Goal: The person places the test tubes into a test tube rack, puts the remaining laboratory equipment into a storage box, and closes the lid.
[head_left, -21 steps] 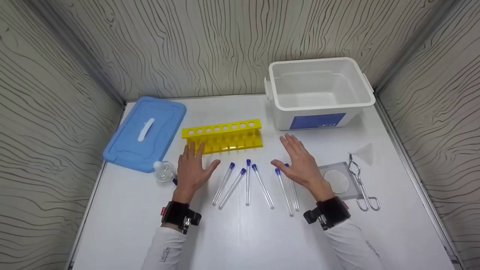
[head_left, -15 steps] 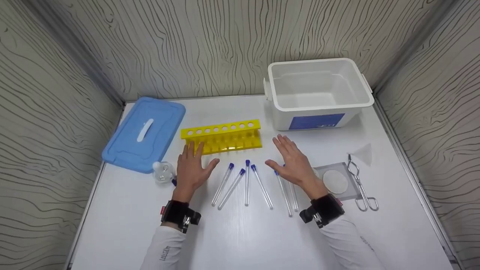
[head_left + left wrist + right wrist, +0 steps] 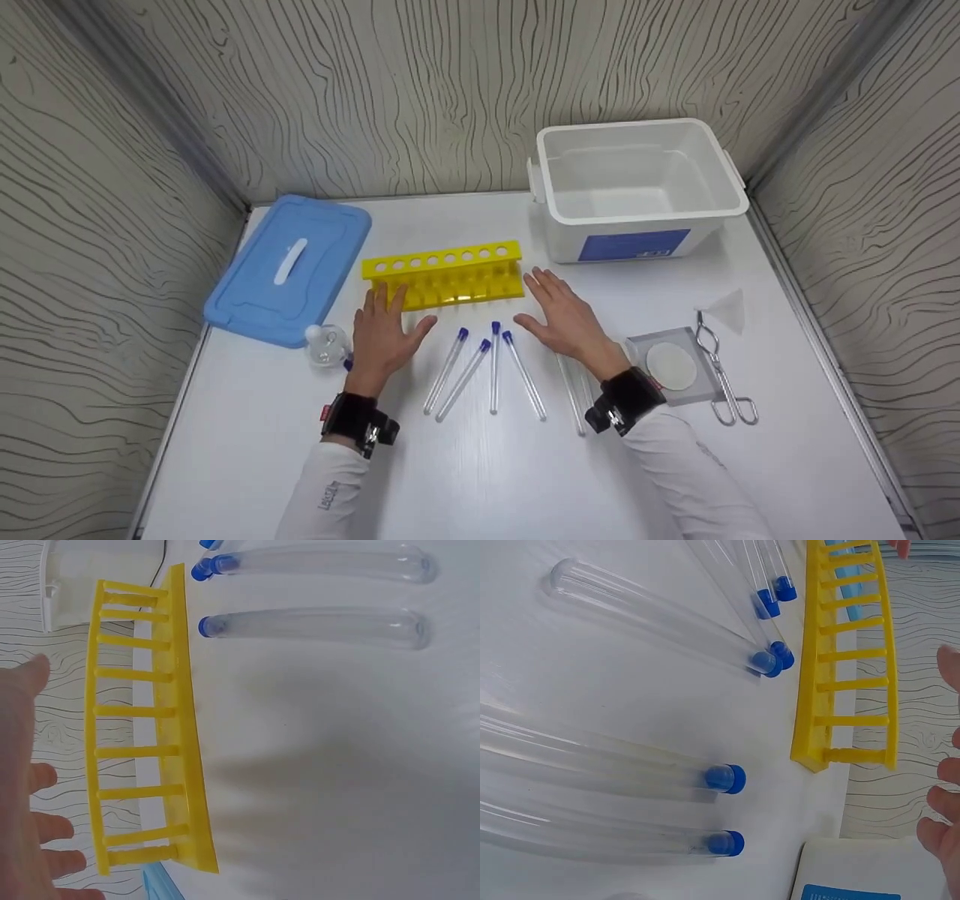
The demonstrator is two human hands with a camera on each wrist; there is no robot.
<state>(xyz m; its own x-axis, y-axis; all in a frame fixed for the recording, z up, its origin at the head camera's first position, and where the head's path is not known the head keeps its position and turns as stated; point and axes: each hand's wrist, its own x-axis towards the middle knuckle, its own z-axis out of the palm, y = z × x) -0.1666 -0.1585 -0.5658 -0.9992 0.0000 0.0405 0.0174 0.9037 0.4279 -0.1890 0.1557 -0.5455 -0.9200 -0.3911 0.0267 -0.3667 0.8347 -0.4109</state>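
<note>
A yellow test tube rack [image 3: 465, 256] stands mid-table with no tubes in its holes. My left hand [image 3: 381, 337] has its fingers spread before the rack's left end; in the left wrist view, a gap shows between its fingers [image 3: 56, 827] and the rack [image 3: 196, 765]. Near the rack's right end, my right hand [image 3: 566, 321] is spread too and holds nothing. Several clear test tubes with blue caps lie between the hands, among them one tube [image 3: 494, 375] in the middle. Beneath the right hand and wrist are two more, including a tube [image 3: 607, 761], partly hidden in the head view.
A blue lid [image 3: 330, 240] lies at the back left, with a small glass vessel [image 3: 327, 346] near it. At the back right stands a white bin [image 3: 564, 225]. Metal tongs [image 3: 718, 366], a clear funnel [image 3: 729, 310] and white discs [image 3: 672, 367] on a grey sheet lie at the right.
My right hand has moved left toward the rack, uncovering more of the grey sheet and covering the caps of the two right tubes. My left hand has hardly moved.
</note>
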